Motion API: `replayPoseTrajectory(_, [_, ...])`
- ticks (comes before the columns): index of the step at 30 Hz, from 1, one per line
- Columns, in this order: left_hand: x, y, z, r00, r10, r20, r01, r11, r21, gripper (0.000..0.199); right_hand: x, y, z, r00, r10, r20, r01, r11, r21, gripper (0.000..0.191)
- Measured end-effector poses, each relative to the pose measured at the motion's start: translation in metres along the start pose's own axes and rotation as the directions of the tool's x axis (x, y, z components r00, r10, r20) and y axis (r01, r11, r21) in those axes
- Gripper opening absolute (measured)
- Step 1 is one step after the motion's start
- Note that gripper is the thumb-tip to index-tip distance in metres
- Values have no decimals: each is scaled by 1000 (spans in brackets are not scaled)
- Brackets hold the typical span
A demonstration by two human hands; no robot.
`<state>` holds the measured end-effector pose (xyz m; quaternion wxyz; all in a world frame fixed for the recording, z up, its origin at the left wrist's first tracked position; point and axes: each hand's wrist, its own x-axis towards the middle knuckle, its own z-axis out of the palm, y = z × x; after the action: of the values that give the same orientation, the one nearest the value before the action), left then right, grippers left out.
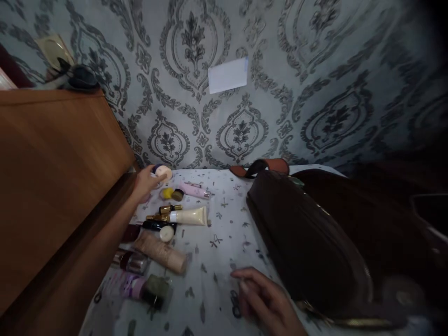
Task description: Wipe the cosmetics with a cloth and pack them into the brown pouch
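At the far left of the cloth-covered table, my left hand [145, 183] has its thumb and fingers around a round jar [164, 172] with a pale top and a dark side. Close by lie a small yellow item [167, 192], a round dark-rimmed pot [178, 194] and a pink tube [195, 190]. Nearer me are a cream tube [191, 216], a small white-lidded pot [166, 234] and a beige tube [161, 252]. My right hand [264, 298] hovers low over the cloth, index finger stretched out and the others loosely bent, with nothing visible in it.
A large dark brown bag [301, 238] with a brown strap [276, 165] takes up the right side. A wooden cabinet [59, 163] stands close on the left. Behind is a patterned wall [241, 126] with a white card [228, 76]. A purple-and-green bottle [133, 285] lies at front left.
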<state>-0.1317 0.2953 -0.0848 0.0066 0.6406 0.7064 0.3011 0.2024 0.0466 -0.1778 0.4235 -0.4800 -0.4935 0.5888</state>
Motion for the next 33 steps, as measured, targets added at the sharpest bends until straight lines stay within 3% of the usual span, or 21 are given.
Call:
replayPoseTrajectory(7, [-146,66,-9,947,303,106,-273,934,-231,60,-1,-8,5,991,-132,11,131,988,83,50])
replayPoseTrajectory(10, [-197,91,-13,913,381,146,-343,911,-228,61,1,-13,10,998,-68,12,60,941,332,56])
replayPoseTrajectory(13, [-235,109,-14,858,471,203,-428,876,-223,60,1,-16,14,993,-44,107,-20,845,534,54])
replayPoseTrajectory(16, [-255,118,-16,798,535,276,-454,836,-307,62,-5,-15,12,985,-71,159,-39,800,599,47])
replayPoseTrajectory(17, [-258,119,-17,796,535,283,-430,829,-358,64,-7,-13,11,986,-68,153,-40,793,608,46])
replayPoseTrajectory(19, [-262,122,-21,852,471,229,-329,822,-466,60,-12,-10,7,990,-58,130,-36,783,621,47])
replayPoseTrajectory(21, [-264,127,-23,943,323,80,-222,789,-573,44,-13,-6,6,992,-64,110,-19,780,625,50])
replayPoseTrajectory(22, [-266,131,-22,969,248,-4,-197,758,-621,37,-13,-4,6,992,-75,99,-4,779,627,51])
replayPoseTrajectory(24, [-273,141,-17,976,184,-117,-213,699,-682,31,-12,1,8,992,-105,75,35,779,626,52])
replayPoseTrajectory(25, [-277,147,-12,969,211,-131,-242,680,-692,31,-12,3,10,990,-125,61,60,781,621,53])
replayPoseTrajectory(29, [-293,164,10,923,382,-38,-293,636,-714,32,-12,8,11,980,-195,33,140,799,584,57])
replayPoseTrajectory(33, [-296,167,15,958,272,91,-91,589,-803,28,-15,5,4,981,-177,80,101,818,567,58])
